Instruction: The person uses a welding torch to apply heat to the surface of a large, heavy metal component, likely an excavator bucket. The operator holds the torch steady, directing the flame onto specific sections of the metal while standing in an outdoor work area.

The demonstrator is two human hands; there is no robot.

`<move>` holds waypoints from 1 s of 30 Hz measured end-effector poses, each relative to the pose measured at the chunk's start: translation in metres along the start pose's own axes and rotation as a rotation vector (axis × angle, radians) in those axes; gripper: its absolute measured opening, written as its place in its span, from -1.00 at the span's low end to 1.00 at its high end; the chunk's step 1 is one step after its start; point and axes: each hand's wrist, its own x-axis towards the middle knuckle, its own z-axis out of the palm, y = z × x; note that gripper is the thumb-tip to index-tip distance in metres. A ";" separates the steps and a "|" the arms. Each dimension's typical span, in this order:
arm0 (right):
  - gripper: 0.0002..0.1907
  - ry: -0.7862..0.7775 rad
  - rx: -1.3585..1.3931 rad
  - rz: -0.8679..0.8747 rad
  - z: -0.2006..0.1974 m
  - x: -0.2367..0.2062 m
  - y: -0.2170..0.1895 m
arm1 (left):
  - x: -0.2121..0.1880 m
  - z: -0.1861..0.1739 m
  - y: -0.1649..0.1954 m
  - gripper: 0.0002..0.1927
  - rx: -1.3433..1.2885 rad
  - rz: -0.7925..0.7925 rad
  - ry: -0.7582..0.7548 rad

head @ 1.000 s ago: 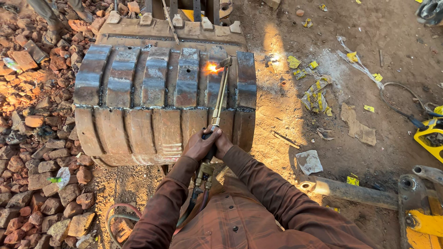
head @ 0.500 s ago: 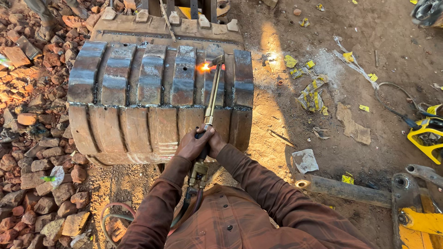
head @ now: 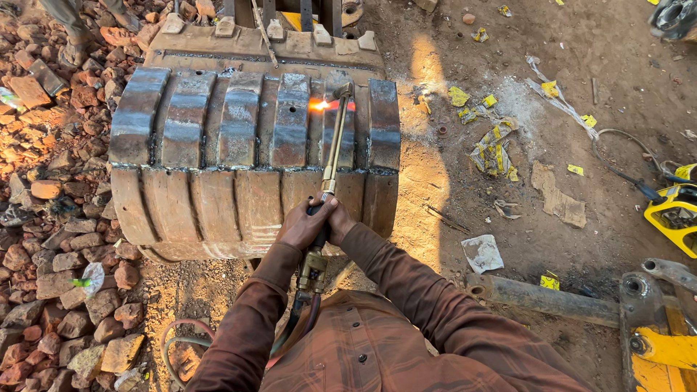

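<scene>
A long brass cutting torch (head: 333, 149) reaches away from me over an upturned steel excavator bucket (head: 218, 160). Its tip burns with a bright orange flame (head: 320, 105) against one of the curved wear strips near the bucket's right side. My left hand (head: 303, 223) and my right hand (head: 340, 225) are both wrapped around the torch's handle at the bucket's near edge, touching each other. The torch's valve body (head: 314, 270) and hoses (head: 290, 327) hang below my hands, in front of my brown shirt.
Broken red bricks and rubble (head: 51, 239) cover the ground on the left. Yellow scraps of wrapper (head: 497, 149) and paper litter the dirt on the right. A steel bar (head: 544, 297) and yellow machine parts (head: 671, 210) lie at the right edge. Hose loops (head: 181, 345) lie at the lower left.
The view has drifted slightly, so the bucket sits a little further left and lower. The flame stays on the same strip and both hands keep their grip on the torch.
</scene>
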 end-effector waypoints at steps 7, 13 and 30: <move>-0.66 -0.007 -0.002 -0.007 -0.001 0.001 -0.003 | 0.004 0.002 0.000 0.10 -0.007 0.003 -0.001; -0.72 -0.006 -0.001 -0.017 -0.004 0.003 -0.002 | 0.007 0.004 -0.001 0.11 -0.004 -0.023 -0.011; -0.76 -0.012 0.001 -0.031 -0.001 0.001 -0.005 | 0.012 0.004 -0.004 0.11 0.029 -0.001 0.003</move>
